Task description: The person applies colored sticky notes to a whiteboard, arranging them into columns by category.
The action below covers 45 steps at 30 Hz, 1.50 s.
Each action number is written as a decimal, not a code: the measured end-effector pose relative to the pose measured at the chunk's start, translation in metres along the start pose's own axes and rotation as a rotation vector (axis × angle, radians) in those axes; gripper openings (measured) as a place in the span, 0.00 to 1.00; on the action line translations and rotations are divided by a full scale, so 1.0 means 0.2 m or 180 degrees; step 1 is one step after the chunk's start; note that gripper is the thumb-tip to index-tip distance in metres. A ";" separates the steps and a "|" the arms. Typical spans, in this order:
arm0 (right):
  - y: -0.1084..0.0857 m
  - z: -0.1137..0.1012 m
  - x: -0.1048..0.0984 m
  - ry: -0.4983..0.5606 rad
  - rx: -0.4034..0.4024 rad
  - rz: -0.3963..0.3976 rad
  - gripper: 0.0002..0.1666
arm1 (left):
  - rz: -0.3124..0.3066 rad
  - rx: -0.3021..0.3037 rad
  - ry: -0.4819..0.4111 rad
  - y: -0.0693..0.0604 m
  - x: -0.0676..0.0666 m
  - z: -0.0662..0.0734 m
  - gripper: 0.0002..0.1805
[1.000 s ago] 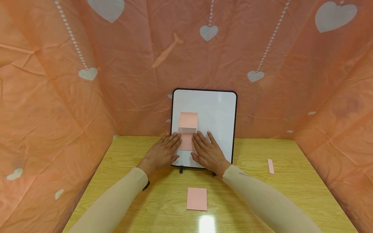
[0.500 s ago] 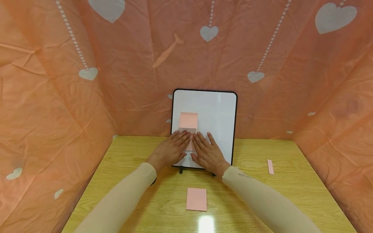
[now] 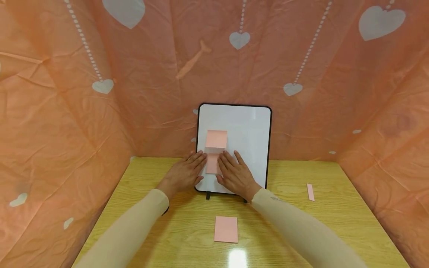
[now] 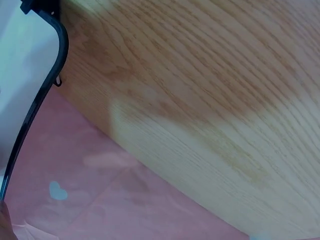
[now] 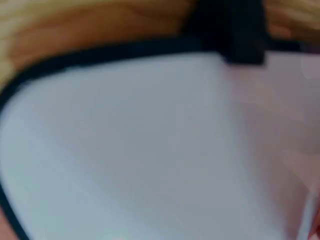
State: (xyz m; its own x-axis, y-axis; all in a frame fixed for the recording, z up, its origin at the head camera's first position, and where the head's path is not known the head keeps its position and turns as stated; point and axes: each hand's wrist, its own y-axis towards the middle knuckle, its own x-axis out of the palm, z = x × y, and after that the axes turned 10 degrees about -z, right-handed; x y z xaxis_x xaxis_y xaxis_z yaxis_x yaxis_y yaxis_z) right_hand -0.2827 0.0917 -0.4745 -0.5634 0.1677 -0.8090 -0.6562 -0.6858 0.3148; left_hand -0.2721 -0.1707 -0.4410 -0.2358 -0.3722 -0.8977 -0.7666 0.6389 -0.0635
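Observation:
A small black-framed whiteboard stands upright on the table, with two pink sticky notes on its left part. The upper sticky note curls away from the board at its bottom edge. Below it the lower sticky note lies flatter, its right side partly covered by my right hand, whose straight fingers rest on it. My left hand has its fingers extended at the note's left edge; whether the tips touch paper or board I cannot tell. The left wrist view catches only the board's frame and a bit of hand.
A pink sticky-note pad lies on the wooden table in front of the board. Further right is a narrow pink strip. Black feet support the board. An orange heart-patterned cloth surrounds the table.
My left hand slid right over the lower sticky note, then back left to its edge, uncovering the note again. The right hand stayed on the note, shifting slightly left.

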 end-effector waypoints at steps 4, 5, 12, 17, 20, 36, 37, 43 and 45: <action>0.03 -0.01 -0.01 0.0021 -0.0036 -0.0247 0.39 | -0.0040 -0.0051 0.0087 0.00 0.00 0.01 0.38; 0.03 -0.01 -0.01 0.0006 -0.0012 -0.0276 0.39 | -0.0041 -0.0062 0.0082 0.00 0.00 0.02 0.38; -0.06 0.03 0.00 0.0006 0.0114 -0.0226 0.41 | 0.0002 -0.0107 0.0094 0.00 -0.01 0.03 0.37; -0.07 0.02 0.01 0.0076 0.0096 -0.0226 0.43 | 0.0101 -0.0109 -0.0036 0.03 -0.02 0.05 0.37; -0.08 0.01 0.01 0.0058 0.0093 -0.0291 0.44 | 0.0113 -0.0038 -0.0182 0.04 -0.02 0.08 0.37; -0.22 -0.05 0.04 0.0127 -0.0133 -0.0548 0.43 | 0.0226 -0.0026 -0.0401 -0.05 0.09 0.16 0.36; -0.22 -0.06 0.05 0.0118 -0.0137 -0.0532 0.43 | 0.0248 -0.0027 -0.0455 -0.06 0.10 0.16 0.36; -0.24 -0.08 0.05 0.0142 -0.0135 -0.0526 0.42 | 0.0274 -0.0091 -0.0597 -0.08 0.12 0.18 0.35; -0.24 -0.08 0.04 0.0153 -0.0142 -0.0585 0.41 | 0.0265 -0.0121 -0.0647 -0.08 0.12 0.19 0.35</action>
State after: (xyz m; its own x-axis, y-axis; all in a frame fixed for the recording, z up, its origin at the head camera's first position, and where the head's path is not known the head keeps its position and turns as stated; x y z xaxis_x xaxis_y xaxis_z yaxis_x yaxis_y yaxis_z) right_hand -0.2470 0.1144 -0.5049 -0.4108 0.2599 -0.8739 -0.7223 -0.6777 0.1380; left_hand -0.2421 -0.1651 -0.4789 -0.1770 -0.1734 -0.9688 -0.7724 0.6345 0.0275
